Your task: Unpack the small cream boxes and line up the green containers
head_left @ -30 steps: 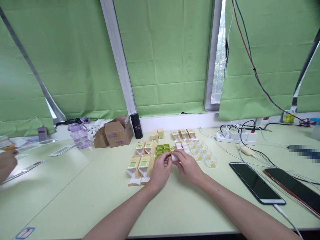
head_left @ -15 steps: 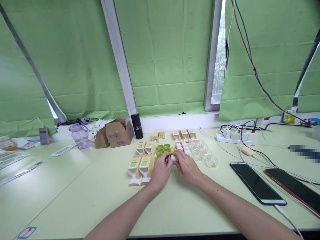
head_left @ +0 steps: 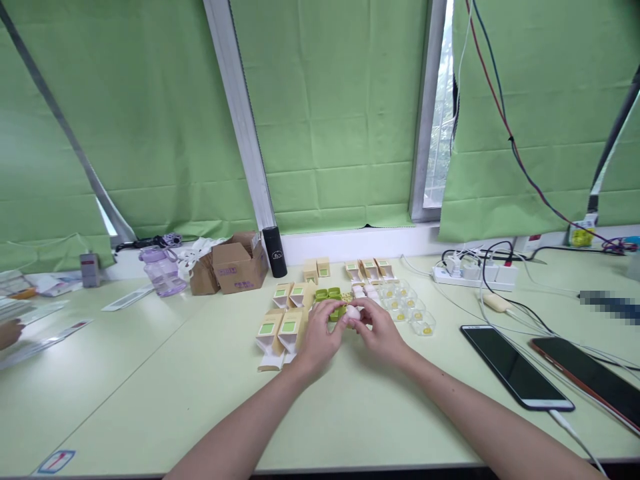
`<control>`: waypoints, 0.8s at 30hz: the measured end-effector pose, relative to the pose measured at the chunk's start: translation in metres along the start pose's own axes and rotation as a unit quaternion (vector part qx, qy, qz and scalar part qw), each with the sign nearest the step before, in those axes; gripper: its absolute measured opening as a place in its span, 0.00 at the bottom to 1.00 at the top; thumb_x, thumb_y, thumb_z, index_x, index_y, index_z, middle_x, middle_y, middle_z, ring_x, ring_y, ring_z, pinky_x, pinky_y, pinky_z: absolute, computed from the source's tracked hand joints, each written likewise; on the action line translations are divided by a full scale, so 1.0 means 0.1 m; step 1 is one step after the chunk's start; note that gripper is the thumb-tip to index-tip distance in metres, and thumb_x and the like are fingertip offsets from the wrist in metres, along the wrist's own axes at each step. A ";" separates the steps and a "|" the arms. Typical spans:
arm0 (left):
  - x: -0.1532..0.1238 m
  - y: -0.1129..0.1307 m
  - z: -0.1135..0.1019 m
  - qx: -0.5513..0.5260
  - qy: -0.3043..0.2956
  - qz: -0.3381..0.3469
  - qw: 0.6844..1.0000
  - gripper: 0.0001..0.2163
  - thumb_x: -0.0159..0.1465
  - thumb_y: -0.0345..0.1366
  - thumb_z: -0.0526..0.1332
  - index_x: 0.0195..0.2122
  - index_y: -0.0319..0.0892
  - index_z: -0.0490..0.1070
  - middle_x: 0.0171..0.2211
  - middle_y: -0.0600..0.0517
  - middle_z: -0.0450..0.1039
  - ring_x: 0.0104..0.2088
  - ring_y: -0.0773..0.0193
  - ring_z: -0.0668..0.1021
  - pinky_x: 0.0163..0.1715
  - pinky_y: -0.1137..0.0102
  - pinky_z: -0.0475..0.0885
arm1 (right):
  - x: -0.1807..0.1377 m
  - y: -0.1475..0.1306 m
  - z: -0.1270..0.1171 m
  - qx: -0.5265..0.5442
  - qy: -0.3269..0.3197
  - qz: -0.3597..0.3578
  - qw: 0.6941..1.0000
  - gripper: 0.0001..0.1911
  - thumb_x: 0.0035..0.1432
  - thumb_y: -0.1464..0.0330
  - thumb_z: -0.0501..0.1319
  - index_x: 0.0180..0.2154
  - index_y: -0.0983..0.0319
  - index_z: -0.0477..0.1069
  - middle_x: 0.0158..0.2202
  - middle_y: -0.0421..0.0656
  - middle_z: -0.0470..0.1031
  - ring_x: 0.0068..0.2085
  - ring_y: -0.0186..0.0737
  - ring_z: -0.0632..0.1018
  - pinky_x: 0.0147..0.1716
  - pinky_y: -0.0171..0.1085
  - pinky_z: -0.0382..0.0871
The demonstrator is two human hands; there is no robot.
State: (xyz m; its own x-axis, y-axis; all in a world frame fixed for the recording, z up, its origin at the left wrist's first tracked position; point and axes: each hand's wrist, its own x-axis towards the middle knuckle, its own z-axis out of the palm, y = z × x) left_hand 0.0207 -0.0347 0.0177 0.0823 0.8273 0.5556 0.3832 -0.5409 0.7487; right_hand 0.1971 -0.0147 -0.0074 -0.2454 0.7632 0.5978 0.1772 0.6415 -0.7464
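My left hand (head_left: 320,335) and my right hand (head_left: 381,333) meet at the middle of the pale green table (head_left: 150,387), fingers curled. Together they pinch a small white rounded piece (head_left: 353,311). My left fingers also touch a small green case (head_left: 337,311). Just behind lie more green cases (head_left: 327,294), pale pink pieces (head_left: 365,291) and clear plastic shells with yellow dots (head_left: 407,307). Open tan cartons with green labels (head_left: 277,330) lie to the left of my hands.
Two dark phones (head_left: 515,365) with cables lie at the right, a white power strip (head_left: 473,273) behind them. A black cylinder (head_left: 275,251), brown boxes (head_left: 235,268) and a purple bottle (head_left: 161,270) stand by the window. Another person's hand (head_left: 7,332) shows at the left edge.
My hands have lifted the white piece slightly and moved it a little away from me, toward the green cases. The other person's hand left view, then reappeared at the left edge.
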 end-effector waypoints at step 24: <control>0.01 0.00 0.13 -0.151 -0.025 -0.081 0.985 0.22 0.63 0.47 0.70 0.53 0.39 0.77 0.51 0.40 0.81 0.48 0.51 0.83 0.52 0.57 0.78 | 0.05 0.01 0.11 0.264 0.022 0.133 0.955 0.26 0.56 0.46 0.70 0.45 0.58 0.71 0.35 0.41 0.79 0.30 0.38 0.78 0.33 0.41 0.75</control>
State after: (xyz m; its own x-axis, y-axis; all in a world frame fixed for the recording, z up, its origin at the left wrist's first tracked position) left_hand 0.0326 -0.0315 0.0138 0.0904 0.9086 0.4077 0.1038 -0.4158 0.9035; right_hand 0.1860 -0.0116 -0.0081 -0.2166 0.9039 0.3688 -0.2795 0.3045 -0.9106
